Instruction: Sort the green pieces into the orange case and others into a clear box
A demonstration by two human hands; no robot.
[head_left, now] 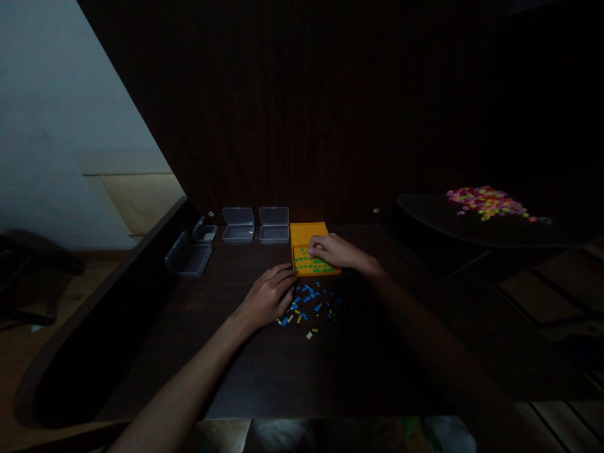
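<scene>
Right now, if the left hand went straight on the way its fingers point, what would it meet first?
The left hand would likely meet the orange box first, around its near left corner; whether they touch is unclear in this dim view.

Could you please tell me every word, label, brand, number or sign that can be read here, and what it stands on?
None can be read.
Yellow case: no lettering visible.
Clear plastic boxes: no legible marking.
Green pieces in the case, and loose blue pieces: too small to read any marking they might bear.
</scene>
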